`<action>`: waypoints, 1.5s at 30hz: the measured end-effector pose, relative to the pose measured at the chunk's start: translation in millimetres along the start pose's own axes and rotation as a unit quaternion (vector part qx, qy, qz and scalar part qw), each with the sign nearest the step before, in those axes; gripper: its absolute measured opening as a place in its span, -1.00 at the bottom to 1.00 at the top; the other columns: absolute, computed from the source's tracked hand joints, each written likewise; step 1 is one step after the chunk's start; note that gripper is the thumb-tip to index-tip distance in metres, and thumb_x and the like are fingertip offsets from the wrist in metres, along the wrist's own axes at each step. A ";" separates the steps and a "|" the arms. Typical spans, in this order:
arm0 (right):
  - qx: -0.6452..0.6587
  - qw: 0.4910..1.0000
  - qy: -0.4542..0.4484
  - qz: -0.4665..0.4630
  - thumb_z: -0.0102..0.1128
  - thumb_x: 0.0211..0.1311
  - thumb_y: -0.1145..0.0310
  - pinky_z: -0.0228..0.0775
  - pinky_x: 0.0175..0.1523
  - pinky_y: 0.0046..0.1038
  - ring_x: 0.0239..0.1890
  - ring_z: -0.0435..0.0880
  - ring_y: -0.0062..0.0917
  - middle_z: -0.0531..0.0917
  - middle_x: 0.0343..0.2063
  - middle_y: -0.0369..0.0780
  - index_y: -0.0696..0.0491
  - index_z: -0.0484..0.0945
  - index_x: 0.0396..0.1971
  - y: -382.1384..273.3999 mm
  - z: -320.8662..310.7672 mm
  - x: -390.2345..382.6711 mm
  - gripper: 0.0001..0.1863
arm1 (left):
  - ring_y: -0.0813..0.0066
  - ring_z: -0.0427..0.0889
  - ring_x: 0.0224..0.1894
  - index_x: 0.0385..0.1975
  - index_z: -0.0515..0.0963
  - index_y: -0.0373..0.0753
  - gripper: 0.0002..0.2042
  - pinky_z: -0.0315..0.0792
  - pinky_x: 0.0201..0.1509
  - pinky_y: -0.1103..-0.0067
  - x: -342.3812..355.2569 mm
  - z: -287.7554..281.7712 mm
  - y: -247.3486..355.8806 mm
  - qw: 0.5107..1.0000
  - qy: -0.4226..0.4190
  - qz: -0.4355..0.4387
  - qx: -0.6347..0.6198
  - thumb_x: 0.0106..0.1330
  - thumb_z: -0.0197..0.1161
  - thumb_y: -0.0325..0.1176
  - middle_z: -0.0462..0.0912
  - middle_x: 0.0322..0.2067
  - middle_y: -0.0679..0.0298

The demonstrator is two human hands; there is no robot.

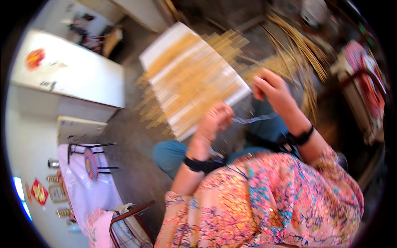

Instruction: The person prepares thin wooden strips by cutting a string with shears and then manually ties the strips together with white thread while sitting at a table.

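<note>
A white board (147,58) covered with rows of yellow straw-like strips (194,82) tilts in front of me, blurred. Loose strip ends stick out past its sides. My left hand (215,120) is closed at the board's lower right, its curled fingers on a thin, wavy, translucent bluish strip (252,120), which runs rightward under my right hand (271,89). My right hand is raised beside the board's right corner with its fingers pinched together. I cannot make out what, if anything, is between them. My knees in teal trousers show below the hands.
Long yellow strips (304,51) lie at the upper right. A chair with pink cloth (359,95) stands at the right. At the left are a white cabinet (82,74), a stool (91,163), a pale purple-covered surface (103,194) and another chair (136,211) at the lower left.
</note>
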State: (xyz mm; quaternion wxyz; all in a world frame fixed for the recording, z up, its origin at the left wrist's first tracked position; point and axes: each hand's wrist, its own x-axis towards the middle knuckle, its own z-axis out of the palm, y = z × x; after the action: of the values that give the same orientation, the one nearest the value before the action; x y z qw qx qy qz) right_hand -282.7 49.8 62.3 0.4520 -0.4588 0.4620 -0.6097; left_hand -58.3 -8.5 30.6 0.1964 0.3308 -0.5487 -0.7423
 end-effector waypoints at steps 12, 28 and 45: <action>-0.484 0.784 -0.177 -0.346 0.13 -0.07 0.44 0.38 -0.50 -0.37 -0.53 0.57 -0.34 0.50 -0.59 -0.22 0.05 0.42 -0.57 -62.5 47.3 1.9 -0.93 | 0.44 0.45 0.03 0.01 0.43 -0.34 -0.67 0.42 -0.03 0.57 -44.4 13.1 53.8 0.979 0.036 0.195 0.041 0.22 0.15 -0.51 0.49 -0.02 0.19; -0.493 0.787 -0.166 -0.332 0.12 -0.02 0.42 0.34 -0.57 -0.30 -0.63 0.53 -0.28 0.48 -0.66 -0.18 0.07 0.35 -0.65 -59.9 67.2 -9.2 -0.85 | 0.75 0.33 -0.57 -0.36 0.50 -0.24 -0.95 0.22 -0.50 0.78 -57.8 17.2 64.2 0.994 0.027 0.105 -0.005 0.22 0.20 -0.46 0.49 -0.57 0.39; -0.094 0.935 -0.338 -0.059 0.32 0.05 0.15 0.23 0.18 -0.43 0.15 0.38 -0.36 0.40 0.07 -0.05 0.17 0.21 0.19 -5.0 61.3 -14.4 -0.24 | 0.50 0.59 -0.35 -0.39 0.49 -0.27 -0.99 0.45 -0.24 0.62 -72.1 18.5 46.7 0.982 0.049 0.183 -0.028 0.23 0.14 -0.52 0.57 -0.30 0.17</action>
State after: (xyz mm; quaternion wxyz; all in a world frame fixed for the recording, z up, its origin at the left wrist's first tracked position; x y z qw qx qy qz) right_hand -221.0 55.5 74.5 0.4997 -0.7046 0.3096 -0.3975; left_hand -23.9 36.4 97.8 0.3647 0.2556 -0.5688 -0.6914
